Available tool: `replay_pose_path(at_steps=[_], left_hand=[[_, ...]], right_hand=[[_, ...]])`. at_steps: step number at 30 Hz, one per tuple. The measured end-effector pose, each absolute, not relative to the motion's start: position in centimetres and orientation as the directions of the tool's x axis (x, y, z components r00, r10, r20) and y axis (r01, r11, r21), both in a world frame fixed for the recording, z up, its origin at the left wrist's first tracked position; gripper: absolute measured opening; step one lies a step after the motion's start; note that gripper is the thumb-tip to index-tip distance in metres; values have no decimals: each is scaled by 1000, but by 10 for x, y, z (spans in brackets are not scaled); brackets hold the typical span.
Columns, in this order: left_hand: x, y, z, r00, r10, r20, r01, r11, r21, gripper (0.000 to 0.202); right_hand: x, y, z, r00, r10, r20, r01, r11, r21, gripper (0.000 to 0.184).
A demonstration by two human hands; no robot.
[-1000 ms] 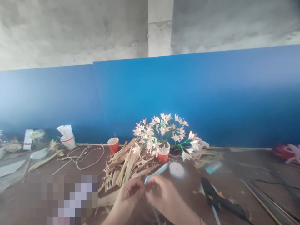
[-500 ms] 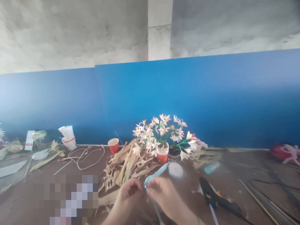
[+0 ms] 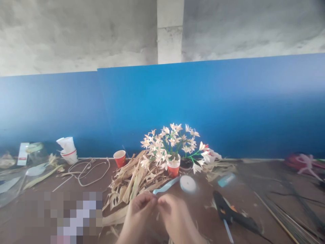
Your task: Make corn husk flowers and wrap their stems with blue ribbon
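My left hand point(image 3: 138, 215) and my right hand point(image 3: 175, 217) meet at the bottom centre, fingertips pinched together over the brown table point(image 3: 254, 179). A light blue ribbon point(image 3: 166, 185) runs from the pinch up to a white ribbon roll point(image 3: 188, 184) lying flat just beyond. What exactly sits between the fingertips is too small to make out. A heap of dried corn husks point(image 3: 134, 178) lies right behind my left hand. A red cup holding pale husk flowers point(image 3: 171, 145) stands behind the roll.
A black glue gun point(image 3: 232, 214) lies right of my hands. A second red cup point(image 3: 119, 158), a white cord point(image 3: 88, 167) and stacked white cups point(image 3: 68, 149) sit at the left. Thin rods point(image 3: 286, 217) lie at the right. A blue wall panel point(image 3: 203, 108) backs the table.
My hands have stayed pinched together and sunk slightly lower in view. The ribbon between them and the roll now lies flatter. The view has shifted a little to the right.
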State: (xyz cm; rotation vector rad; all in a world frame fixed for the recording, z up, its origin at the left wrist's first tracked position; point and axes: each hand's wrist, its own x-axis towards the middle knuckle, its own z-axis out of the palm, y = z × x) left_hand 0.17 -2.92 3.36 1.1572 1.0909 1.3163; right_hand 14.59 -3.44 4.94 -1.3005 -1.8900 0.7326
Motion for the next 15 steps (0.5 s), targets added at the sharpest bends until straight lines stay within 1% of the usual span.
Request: replay_pose_path(at_steps=[2, 4, 6, 7, 9, 11, 13, 15], left_hand=[[2, -30, 31, -31, 999, 35, -155, -40, 987, 33], [0, -30, 29, -34, 999, -8, -191, 2, 982, 35], [-1, -29, 30, -16, 998, -53, -195, 49, 980, 36], [-2, -29, 31, 7, 997, -72, -177, 72, 982, 36], [-3, -28, 35, 45, 996, -80, -120, 85, 989, 35], [-5, -26, 39, 49, 998, -45, -62, 48, 997, 35], [-8, -23, 40, 35, 999, -9, -8, 9, 1000, 35], [-11, -22, 39, 64, 998, -18, 43, 15, 999, 33]], right_hand=[[147, -35, 51, -246, 943, 225, 552, 327, -767, 18], [148, -35, 54, -235, 936, 260, 565, 350, -747, 15], [150, -34, 55, -213, 919, 332, 518, 395, -759, 16], [151, -32, 56, -211, 914, 346, 462, 405, -789, 22], [154, -28, 55, -269, 921, 282, 308, 360, -881, 35], [155, -22, 51, -365, 916, 165, 166, 239, -957, 40], [156, -17, 45, -439, 893, 104, 64, 146, -987, 39], [156, -13, 39, -490, 867, 94, 4, 110, -994, 40]])
